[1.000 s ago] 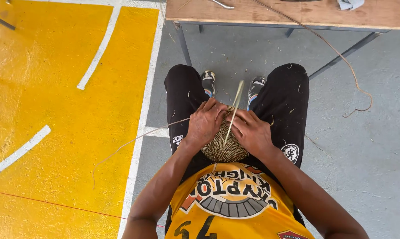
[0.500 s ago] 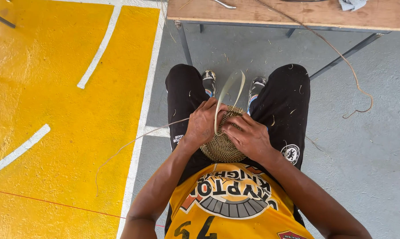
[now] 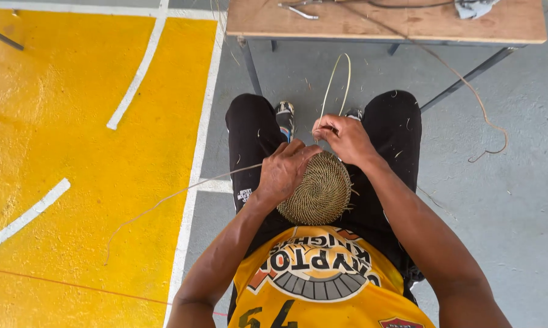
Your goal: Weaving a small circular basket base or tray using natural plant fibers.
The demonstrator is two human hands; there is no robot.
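Straw-coloured coiled basket base (image 3: 319,191) is held on the lap between both hands.

The round, tightly coiled disc is pressed at its left rim by the left hand (image 3: 286,170), whose fingers are curled closed over the edge. Just beyond the far rim, the right hand (image 3: 344,136) is pinched shut on a thin pale fibre strand (image 3: 334,79), which arcs in a loop away from the body toward the wooden table (image 3: 395,24). A second long strand (image 3: 165,200) trails leftward from under the left hand across the grey floor (image 3: 517,200) onto the yellow painted area (image 3: 74,121). The weave looks stiff, ribbed and dry.
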